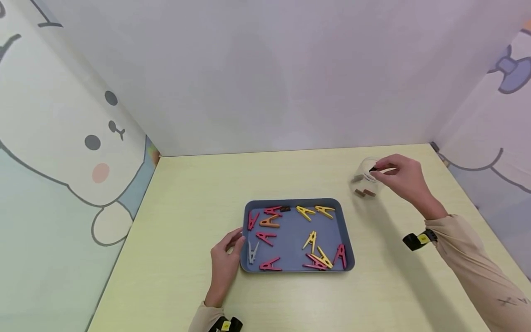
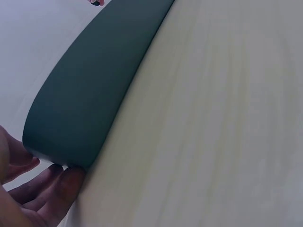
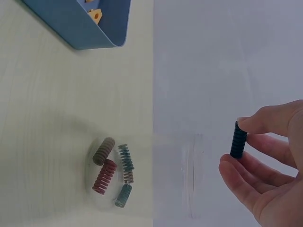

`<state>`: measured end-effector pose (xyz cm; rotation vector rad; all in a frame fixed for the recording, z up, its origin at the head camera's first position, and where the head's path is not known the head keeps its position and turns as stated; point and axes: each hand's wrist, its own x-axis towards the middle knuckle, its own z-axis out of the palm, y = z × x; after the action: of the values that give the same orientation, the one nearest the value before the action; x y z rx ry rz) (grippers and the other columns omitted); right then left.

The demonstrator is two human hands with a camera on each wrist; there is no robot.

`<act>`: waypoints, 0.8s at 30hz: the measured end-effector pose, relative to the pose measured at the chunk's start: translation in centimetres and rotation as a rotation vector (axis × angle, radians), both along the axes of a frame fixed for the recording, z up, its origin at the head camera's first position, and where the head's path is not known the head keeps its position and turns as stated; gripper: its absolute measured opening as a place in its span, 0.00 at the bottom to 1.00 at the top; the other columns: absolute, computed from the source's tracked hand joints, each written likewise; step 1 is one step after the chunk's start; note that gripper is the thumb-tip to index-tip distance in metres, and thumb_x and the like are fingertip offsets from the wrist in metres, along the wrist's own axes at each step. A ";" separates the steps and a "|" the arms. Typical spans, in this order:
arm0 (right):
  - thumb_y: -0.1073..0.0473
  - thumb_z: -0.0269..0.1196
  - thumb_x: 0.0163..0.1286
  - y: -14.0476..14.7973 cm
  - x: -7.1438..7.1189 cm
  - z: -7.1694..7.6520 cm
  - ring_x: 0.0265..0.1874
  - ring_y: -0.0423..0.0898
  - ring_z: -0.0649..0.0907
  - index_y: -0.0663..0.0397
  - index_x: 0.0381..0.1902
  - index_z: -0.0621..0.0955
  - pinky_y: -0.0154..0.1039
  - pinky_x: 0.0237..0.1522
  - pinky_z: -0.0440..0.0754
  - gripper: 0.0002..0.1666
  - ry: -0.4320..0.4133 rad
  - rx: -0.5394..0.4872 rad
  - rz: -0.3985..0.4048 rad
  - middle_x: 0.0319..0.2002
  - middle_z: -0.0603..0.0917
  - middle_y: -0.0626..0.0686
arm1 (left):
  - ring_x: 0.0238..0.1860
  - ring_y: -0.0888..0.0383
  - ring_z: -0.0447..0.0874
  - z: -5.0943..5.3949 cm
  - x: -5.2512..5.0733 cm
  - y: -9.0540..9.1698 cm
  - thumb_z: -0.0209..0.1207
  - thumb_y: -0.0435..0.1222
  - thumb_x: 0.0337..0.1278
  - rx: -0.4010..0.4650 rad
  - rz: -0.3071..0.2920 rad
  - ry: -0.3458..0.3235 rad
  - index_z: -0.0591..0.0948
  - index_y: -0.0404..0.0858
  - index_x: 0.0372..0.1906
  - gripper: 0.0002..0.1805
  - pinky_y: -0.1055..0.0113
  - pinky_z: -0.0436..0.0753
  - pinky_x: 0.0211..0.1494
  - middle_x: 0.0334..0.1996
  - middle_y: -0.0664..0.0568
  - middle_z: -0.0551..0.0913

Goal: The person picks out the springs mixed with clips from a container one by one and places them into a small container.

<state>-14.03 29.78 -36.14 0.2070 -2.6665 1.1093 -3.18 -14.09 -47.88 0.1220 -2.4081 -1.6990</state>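
Above a clear jar at the back right, my right hand pinches a small black coil spring between thumb and fingers. Inside the jar lie several springs, among them a dark red spring, a brown spring and a blue-green spring. My left hand holds the left edge of a blue-grey tray, its fingers against the outer wall. Spread in the tray are red, yellow, orange and grey clothespins, such as an orange clothespin. One dark spring lies by its back wall.
The tray and jar stand on a pale wooden table. A plain white wall panel rises behind it, with cartoon-printed panels at both sides. Black straps with small devices sit on both wrists.
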 end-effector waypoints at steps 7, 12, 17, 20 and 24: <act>0.62 0.69 0.58 0.4 -0.2 -0.3 0.26 0.20 0.76 0.64 0.38 0.83 0.18 0.28 0.73 0.13 -0.003 0.005 -0.017 0.40 0.82 0.63 | 0.40 0.55 0.83 -0.3 0.0 0.0 0.62 0.35 0.59 0.012 0.002 0.014 0.84 0.39 0.49 0.13 0.73 0.79 0.44 0.42 0.46 0.85; 0.62 0.69 0.58 0.6 -0.4 -0.4 0.25 0.19 0.76 0.65 0.38 0.83 0.19 0.27 0.73 0.12 -0.003 0.003 -0.025 0.40 0.82 0.64 | 0.40 0.55 0.83 -0.1 0.0 0.0 0.62 0.33 0.59 0.014 -0.001 0.016 0.84 0.39 0.49 0.13 0.73 0.79 0.43 0.41 0.46 0.85; 0.62 0.69 0.58 1.0 -0.5 -0.6 0.24 0.20 0.76 0.65 0.37 0.83 0.20 0.26 0.74 0.12 -0.004 0.016 -0.028 0.39 0.82 0.64 | 0.41 0.56 0.83 0.0 0.1 0.0 0.62 0.34 0.58 0.026 -0.002 -0.002 0.84 0.39 0.49 0.14 0.72 0.79 0.42 0.42 0.48 0.85; 0.62 0.68 0.59 1.2 -0.6 -0.6 0.24 0.20 0.76 0.66 0.37 0.83 0.21 0.26 0.74 0.12 -0.005 0.024 -0.022 0.38 0.82 0.65 | 0.41 0.56 0.82 0.0 0.1 0.0 0.62 0.34 0.59 0.025 -0.001 -0.011 0.83 0.39 0.50 0.14 0.73 0.79 0.42 0.42 0.47 0.85; 0.61 0.68 0.59 1.4 -0.7 -0.8 0.24 0.20 0.76 0.65 0.36 0.83 0.21 0.26 0.74 0.11 -0.003 0.026 -0.020 0.36 0.83 0.65 | 0.41 0.52 0.82 0.8 0.3 0.1 0.61 0.32 0.59 0.021 -0.006 -0.017 0.83 0.36 0.50 0.14 0.72 0.79 0.42 0.42 0.43 0.84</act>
<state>-14.70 31.16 -36.93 0.1829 -2.6807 1.0702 -2.93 -13.96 -47.10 0.1328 -2.4049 -1.7333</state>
